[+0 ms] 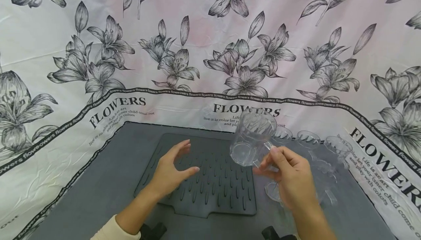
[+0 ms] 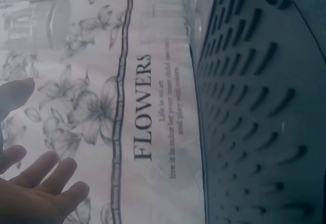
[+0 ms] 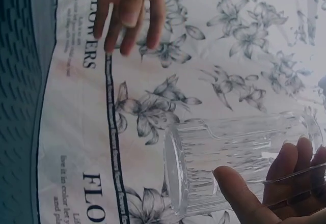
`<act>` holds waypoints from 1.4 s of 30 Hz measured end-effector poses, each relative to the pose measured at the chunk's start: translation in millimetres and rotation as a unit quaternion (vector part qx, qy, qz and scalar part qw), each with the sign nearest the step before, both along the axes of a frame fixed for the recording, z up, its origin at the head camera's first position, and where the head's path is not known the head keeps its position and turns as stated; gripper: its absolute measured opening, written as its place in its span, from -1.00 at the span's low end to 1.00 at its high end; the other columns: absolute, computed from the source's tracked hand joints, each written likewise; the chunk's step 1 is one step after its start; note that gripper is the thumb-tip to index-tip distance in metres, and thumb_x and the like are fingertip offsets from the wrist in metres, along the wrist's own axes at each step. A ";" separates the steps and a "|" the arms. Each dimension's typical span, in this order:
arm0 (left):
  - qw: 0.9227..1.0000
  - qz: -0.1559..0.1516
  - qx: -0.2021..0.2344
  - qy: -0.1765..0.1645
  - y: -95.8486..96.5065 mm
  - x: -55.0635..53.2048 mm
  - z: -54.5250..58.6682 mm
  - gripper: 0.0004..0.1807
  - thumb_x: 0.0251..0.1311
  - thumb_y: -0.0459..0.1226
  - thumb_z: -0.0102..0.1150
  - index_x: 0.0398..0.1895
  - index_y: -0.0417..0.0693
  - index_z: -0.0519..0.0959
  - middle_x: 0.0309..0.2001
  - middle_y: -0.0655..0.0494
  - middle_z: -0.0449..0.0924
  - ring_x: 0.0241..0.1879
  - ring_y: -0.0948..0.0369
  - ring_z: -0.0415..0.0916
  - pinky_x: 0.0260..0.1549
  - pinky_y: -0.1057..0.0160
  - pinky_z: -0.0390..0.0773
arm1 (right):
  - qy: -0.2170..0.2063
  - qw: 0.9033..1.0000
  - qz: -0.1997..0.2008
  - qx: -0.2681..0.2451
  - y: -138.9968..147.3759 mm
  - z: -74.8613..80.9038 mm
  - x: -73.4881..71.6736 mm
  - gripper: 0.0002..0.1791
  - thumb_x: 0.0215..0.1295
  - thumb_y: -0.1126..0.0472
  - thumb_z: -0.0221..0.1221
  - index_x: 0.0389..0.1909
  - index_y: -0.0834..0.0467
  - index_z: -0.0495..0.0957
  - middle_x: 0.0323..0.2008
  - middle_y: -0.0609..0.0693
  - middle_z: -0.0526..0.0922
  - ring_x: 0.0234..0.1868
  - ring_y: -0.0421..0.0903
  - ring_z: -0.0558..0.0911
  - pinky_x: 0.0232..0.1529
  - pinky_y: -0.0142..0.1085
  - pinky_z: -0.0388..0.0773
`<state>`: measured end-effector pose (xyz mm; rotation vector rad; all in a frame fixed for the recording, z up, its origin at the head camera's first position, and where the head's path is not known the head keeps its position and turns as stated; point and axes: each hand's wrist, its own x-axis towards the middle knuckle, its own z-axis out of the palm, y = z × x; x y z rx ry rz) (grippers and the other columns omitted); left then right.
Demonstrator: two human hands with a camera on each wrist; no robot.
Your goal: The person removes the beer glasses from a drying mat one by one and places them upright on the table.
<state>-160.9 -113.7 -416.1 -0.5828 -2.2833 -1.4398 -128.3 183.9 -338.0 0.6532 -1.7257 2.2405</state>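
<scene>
In the head view a clear glass mug [image 1: 251, 137] is held up over the right part of a dark ridged mat [image 1: 210, 181]. My right hand [image 1: 292, 176] grips it by the handle, and the mug leans a little. The right wrist view shows the mug [image 3: 229, 163] with the thumb and fingers at its handle. My left hand [image 1: 171, 170] hovers above the mat's left part, thumb and fingers spread apart and nothing between them. In the left wrist view the left hand [image 2: 43, 188] has its fingers extended, away from the mug [image 2: 38, 23].
Several clear glasses, among them a stemmed glass [image 1: 309, 139] and a glass [image 1: 337, 146], stand on the grey table [image 1: 108, 185] at the right. Some are partly hidden by my right hand. A flower-printed cloth [image 1: 177, 112] rises behind the table.
</scene>
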 end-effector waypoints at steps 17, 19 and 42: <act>0.995 0.095 -0.024 -0.024 -62.8 12.1 -17.2 -0.15 0.01 -0.22 0.49 0.39 -0.04 0.28 0.26 -0.03 0.39 0.20 0.02 0.38 0.13 0.06 0.39 | 0.000 0.998 -0.064 -0.015 54.1 5.5 1.6 -0.71 0.45 0.36 0.02 -0.46 0.46 0.47 -0.52 0.14 0.55 -0.46 -0.04 0.65 -0.30 -0.04 0.61; 0.993 0.105 -0.024 -0.040 -68.6 13.2 -19.8 -0.14 0.02 -0.18 0.48 0.41 -0.01 0.26 0.27 -0.03 0.37 0.21 0.01 0.36 0.12 0.02 0.40 | 0.004 0.998 -0.065 -0.023 61.0 5.9 0.7 -0.71 0.45 0.37 0.02 -0.46 0.47 0.47 -0.53 0.14 0.56 -0.47 -0.04 0.66 -0.30 -0.05 0.62; 0.970 0.169 -0.068 -0.159 -115.6 21.3 -77.5 0.04 0.01 0.02 0.44 0.47 -0.17 0.10 0.38 -0.25 0.17 0.32 -0.20 0.13 0.16 -0.21 0.27 | -0.021 0.970 -0.237 -0.052 146.6 -7.6 -1.1 -0.73 0.40 0.31 0.09 -0.38 0.50 0.47 -0.51 0.16 0.51 -0.46 -0.02 0.54 -0.43 -0.25 0.65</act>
